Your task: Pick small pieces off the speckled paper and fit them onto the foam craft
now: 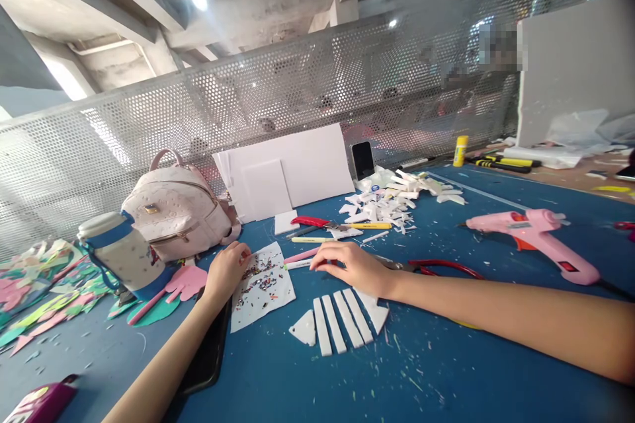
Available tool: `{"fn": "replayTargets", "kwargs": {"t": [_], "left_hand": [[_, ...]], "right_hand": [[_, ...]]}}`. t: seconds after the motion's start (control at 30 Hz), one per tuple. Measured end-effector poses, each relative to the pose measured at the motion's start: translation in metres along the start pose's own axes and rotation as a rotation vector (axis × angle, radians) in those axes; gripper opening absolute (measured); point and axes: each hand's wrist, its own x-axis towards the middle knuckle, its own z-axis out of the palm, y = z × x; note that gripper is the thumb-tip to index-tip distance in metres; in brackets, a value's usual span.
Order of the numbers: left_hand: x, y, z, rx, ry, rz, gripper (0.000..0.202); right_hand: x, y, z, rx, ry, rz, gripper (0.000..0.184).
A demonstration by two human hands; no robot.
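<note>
My left hand rests at the left edge of a white paper sheet scattered with small dark and coloured bits. Its fingers are curled together, and whatever they may hold is hidden. Over the pens, my right hand is loosely bent with thumb and fingers apart, and nothing shows in it. A pink pen and a white pen lie by its fingertips. Below it, white foam strips are lined up between a foam triangle with a hole and a tail-shaped foam piece.
A pink glue gun lies at right, red-handled scissors behind my right forearm. White foam scraps, a pink backpack and a bottle stand further back. A dark flat device lies beneath my left forearm.
</note>
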Motion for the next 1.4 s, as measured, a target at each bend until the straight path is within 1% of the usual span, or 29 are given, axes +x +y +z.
{"fn": "replayTargets", "kwargs": {"t": [0.1,0.17,0.23,0.3,0.37,0.43,0.5,0.6,0.83,1.03,1.4], "left_hand": [[0.0,-0.002,0.001,-0.048,0.003,-0.01,0.013],[0.0,-0.004,-0.001,-0.091,0.002,-0.008,0.016],[-0.001,-0.007,-0.007,-0.132,0.003,0.003,0.02],[-0.001,-0.009,-0.017,-0.193,-0.012,0.026,0.02],[-0.001,-0.01,-0.028,-0.296,-0.09,0.063,0.02],[-0.002,-0.009,-0.038,-0.389,-0.219,0.097,0.021],[-0.003,-0.007,-0.044,-0.434,-0.31,0.102,0.021],[-0.004,-0.006,-0.044,-0.446,-0.353,0.102,0.019],[-0.003,-0.012,-0.035,-0.396,-0.361,0.116,0.015],[-0.004,-0.011,-0.036,-0.376,-0.364,0.133,0.017],[-0.003,-0.009,-0.036,-0.374,-0.369,0.165,0.019]], "right_hand": [[0.0,0.0,0.0,0.014,0.009,-0.008,0.016],[-0.001,0.0,0.0,0.018,0.013,-0.013,0.016],[-0.001,0.0,0.0,0.012,0.011,-0.014,0.016],[-0.001,0.0,0.0,0.002,0.006,-0.014,0.017],[-0.001,0.0,-0.001,-0.006,0.004,-0.015,0.017],[0.0,-0.002,-0.001,-0.007,0.005,-0.018,0.017],[0.0,-0.003,-0.001,-0.001,0.009,-0.018,0.017],[0.001,-0.005,-0.002,0.004,0.017,-0.019,0.017],[0.001,-0.005,-0.001,0.016,0.022,-0.033,0.016],[0.0,-0.006,-0.002,0.015,0.019,-0.025,0.017],[0.0,0.0,0.0,0.001,-0.002,-0.035,0.017]]}}
